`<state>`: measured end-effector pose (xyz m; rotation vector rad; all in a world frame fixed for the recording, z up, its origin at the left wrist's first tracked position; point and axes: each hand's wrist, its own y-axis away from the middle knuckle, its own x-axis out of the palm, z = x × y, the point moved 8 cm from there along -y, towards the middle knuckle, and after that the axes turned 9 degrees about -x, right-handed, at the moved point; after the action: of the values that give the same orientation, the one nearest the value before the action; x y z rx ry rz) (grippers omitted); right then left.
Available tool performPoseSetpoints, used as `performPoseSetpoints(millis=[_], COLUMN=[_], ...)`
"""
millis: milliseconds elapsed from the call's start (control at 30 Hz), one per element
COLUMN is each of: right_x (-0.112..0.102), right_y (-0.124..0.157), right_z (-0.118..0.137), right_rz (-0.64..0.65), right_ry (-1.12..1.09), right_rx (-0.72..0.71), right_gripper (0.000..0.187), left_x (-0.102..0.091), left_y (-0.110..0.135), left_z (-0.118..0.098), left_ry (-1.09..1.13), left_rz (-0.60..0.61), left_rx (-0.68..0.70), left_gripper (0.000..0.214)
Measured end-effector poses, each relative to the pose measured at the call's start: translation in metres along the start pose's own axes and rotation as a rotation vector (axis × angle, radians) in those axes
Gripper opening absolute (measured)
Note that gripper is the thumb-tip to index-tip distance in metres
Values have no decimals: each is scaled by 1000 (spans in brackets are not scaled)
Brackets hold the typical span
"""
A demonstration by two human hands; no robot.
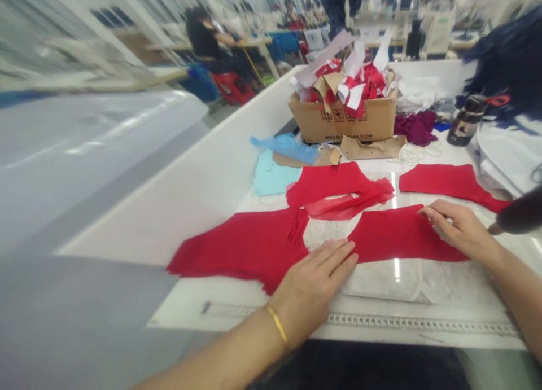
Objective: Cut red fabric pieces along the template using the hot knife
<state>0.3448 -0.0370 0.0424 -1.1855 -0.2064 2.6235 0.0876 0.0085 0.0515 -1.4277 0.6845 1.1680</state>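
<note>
Several red fabric pieces lie on a white table. My left hand lies flat with its fingers stretched out, between the large red piece at the left and a narrower red piece. On the right end of that narrower piece rests my right hand, fingers pressed down on the cloth. Further back are a crumpled red piece and another flat red piece. A yellow band circles my left wrist.
A cardboard box full of red and white scraps stands at the back. Blue plastic, a light blue sheet, a dark bottle, purple cloth and white cloth lie around. A ruler strip runs along the front edge. People work far behind.
</note>
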Motion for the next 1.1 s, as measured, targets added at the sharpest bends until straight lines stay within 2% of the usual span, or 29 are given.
performPoseSetpoints(millis=[233,300,367,500,700,867,1100], right_x=[-5,-5,-7,-12,-20,-23,-33], right_y=[2,5,9,17,20,34,92], right_z=[-8,-8,-8,-11,-16,-12,-1], right_rz=[104,124,123,96,42,0,-133], right_ry=[123,150,182,259,284,252,350], right_rx=[69,71,66,48,1,4,103], right_gripper=[40,35,32,31,25,23,27], left_x=[-1,5,17,43,50,61,64], left_y=[-1,-5,-11,-27,-59,-78,-77], left_z=[-9,-24,-46,-88,-133,-142,-139], left_ry=[45,56,105,199,265,318,301], left_rz=[-28,-15,49,209,169,149,79], left_rx=[-51,-43,-34,-33,98,51,43], left_gripper=[43,40,36,65,71,73,73])
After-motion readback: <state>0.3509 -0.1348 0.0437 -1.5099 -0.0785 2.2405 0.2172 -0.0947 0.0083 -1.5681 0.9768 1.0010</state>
